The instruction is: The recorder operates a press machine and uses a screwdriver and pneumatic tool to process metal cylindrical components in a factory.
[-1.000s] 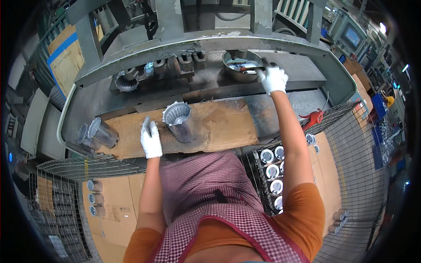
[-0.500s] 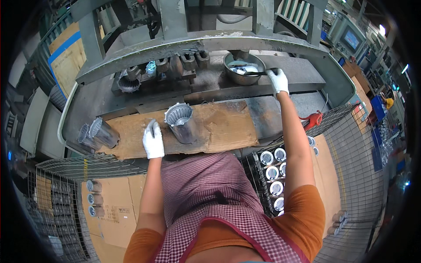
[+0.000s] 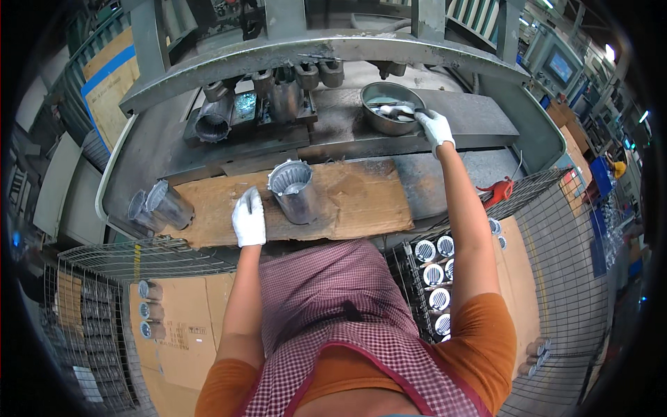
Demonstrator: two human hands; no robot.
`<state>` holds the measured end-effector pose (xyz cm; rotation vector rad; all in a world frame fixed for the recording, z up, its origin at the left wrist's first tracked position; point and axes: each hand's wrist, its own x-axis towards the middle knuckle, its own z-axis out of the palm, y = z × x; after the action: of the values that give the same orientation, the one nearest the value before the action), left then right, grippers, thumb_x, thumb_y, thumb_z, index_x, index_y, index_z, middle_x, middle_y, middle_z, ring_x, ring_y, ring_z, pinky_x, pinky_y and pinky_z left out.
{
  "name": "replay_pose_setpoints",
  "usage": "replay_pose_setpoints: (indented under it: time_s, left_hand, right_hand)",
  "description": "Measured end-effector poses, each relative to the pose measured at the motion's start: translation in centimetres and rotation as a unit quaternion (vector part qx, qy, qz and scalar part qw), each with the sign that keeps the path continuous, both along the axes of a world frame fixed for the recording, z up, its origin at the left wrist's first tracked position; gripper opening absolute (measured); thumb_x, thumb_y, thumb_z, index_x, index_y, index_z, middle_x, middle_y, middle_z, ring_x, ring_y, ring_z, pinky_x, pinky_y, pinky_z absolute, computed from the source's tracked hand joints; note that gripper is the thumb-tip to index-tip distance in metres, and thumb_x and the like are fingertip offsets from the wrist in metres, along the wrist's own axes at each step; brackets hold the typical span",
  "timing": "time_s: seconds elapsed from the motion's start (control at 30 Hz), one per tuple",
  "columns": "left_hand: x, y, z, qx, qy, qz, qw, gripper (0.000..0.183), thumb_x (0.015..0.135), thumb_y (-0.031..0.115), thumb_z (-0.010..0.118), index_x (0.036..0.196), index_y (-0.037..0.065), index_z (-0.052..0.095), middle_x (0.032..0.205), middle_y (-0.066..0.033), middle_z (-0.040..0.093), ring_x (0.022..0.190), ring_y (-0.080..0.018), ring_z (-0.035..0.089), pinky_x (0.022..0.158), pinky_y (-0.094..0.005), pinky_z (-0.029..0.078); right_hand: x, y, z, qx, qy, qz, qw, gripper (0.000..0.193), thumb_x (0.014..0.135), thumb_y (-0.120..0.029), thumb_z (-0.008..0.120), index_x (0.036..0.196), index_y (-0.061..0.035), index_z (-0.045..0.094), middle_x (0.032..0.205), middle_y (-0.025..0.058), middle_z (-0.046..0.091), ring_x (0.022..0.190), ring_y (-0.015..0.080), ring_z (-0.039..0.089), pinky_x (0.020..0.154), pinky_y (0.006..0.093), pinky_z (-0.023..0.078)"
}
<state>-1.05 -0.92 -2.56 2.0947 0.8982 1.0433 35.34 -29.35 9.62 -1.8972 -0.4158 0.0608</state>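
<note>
My right hand [image 3: 435, 129], in a white glove, is closed round the dark handle of a tool at the right rim of a metal bowl [image 3: 389, 128]. The tool's head is in the bowl among whitish contents, its kind unclear. My left hand [image 3: 249, 217], also gloved, has its fingers drawn together above the cardboard sheet [image 3: 361, 198]; whether they hold anything is hidden. Just right of it, a ribbed metal housing [image 3: 293, 192] stands open end up, apart from the fingers. Two similar metal housings [image 3: 169, 204] lean together at the sheet's left end.
A machine crossbeam [image 3: 326, 54] spans the far side above a fixture holding metal cylinders [image 3: 212, 119]. Wire-mesh baskets [image 3: 556, 236] flank me, with several round finned parts [image 3: 439, 299] at lower right. A red clamp-like thing [image 3: 496, 192] hangs on the right basket's edge.
My right hand has moved slightly left and down toward the bowl, and the handle now reaches less plainly across its rim. My left hand stays beside the housing; the whole view has shifted a little.
</note>
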Motion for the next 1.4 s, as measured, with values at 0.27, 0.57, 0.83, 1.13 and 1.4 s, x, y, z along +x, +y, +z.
replay_pose_setpoints:
  time_s: [0.27, 0.57, 0.83, 1.13, 1.4]
  left_hand:
    - [-0.2, -0.7, 1.1, 0.029, 0.033, 0.011, 0.999, 0.033, 0.096, 0.027, 0.053, 0.112, 0.001, 0.065, 0.114, -0.0176, 0.065, 0.105, -0.0313, 0.061, 0.093, -0.0383, 0.045]
    - [-0.1, -0.7, 1.5, 0.054, 0.071, 0.006, 0.996, 0.033, 0.096, 0.028, 0.051, 0.11, 0.002, 0.066, 0.109, -0.0178, 0.067, 0.101, -0.0336, 0.063, 0.09, -0.0412, 0.047]
    - [-0.1, -0.7, 1.3, 0.042, 0.056, 0.004, 0.998, 0.033, 0.096, 0.028, 0.052, 0.11, 0.002, 0.066, 0.109, -0.0179, 0.067, 0.101, -0.0335, 0.063, 0.09, -0.04, 0.047]
    - [-0.2, -0.9, 1.6, 0.042, 0.0, -0.001, 0.999, 0.031, 0.096, 0.026, 0.053, 0.113, 0.002, 0.064, 0.111, -0.0176, 0.066, 0.102, -0.0335, 0.061, 0.091, -0.0405, 0.047]
    - [1.6, -5.0, 8.0, -0.007, 0.08, -0.156, 0.984, 0.054, 0.072, 0.033, 0.078, 0.114, 0.006, 0.061, 0.112, -0.016, 0.064, 0.096, -0.0262, 0.062, 0.085, -0.0385, 0.049]
  right_hand:
    - [-2.2, -0.8, 2.8, 0.03, -0.025, -0.005, 0.999, 0.03, 0.089, -0.018, 0.06, 0.111, 0.0025, 0.065, 0.089, 0.0111, 0.07, 0.07, 0.0133, 0.064, 0.06, 0.0278, 0.05]
    - [-8.6, 9.8, 7.1, 0.04, -0.383, 0.098, 0.917, 0.027, 0.088, -0.019, 0.065, 0.111, -0.0044, 0.067, 0.099, 0.0134, 0.07, 0.084, 0.0186, 0.066, 0.079, 0.0307, 0.05]
    - [-6.3, 16.1, 9.1, -0.075, -0.367, 0.051, 0.926, 0.027, 0.085, -0.023, 0.055, 0.109, -0.019, 0.067, 0.098, 0.019, 0.067, 0.093, 0.0381, 0.063, 0.081, 0.0454, 0.051]
    - [-0.8, 6.6, 8.2, -0.012, -0.286, -0.03, 0.958, 0.025, 0.089, -0.028, 0.059, 0.106, -0.0141, 0.07, 0.093, 0.0136, 0.07, 0.087, 0.0309, 0.066, 0.078, 0.0362, 0.05]
    - [-0.4, 0.2, 2.3, -0.009, -0.169, -0.037, 0.985, 0.029, 0.088, -0.025, 0.062, 0.109, -0.0053, 0.068, 0.087, 0.0116, 0.07, 0.071, 0.0169, 0.065, 0.066, 0.0302, 0.05]
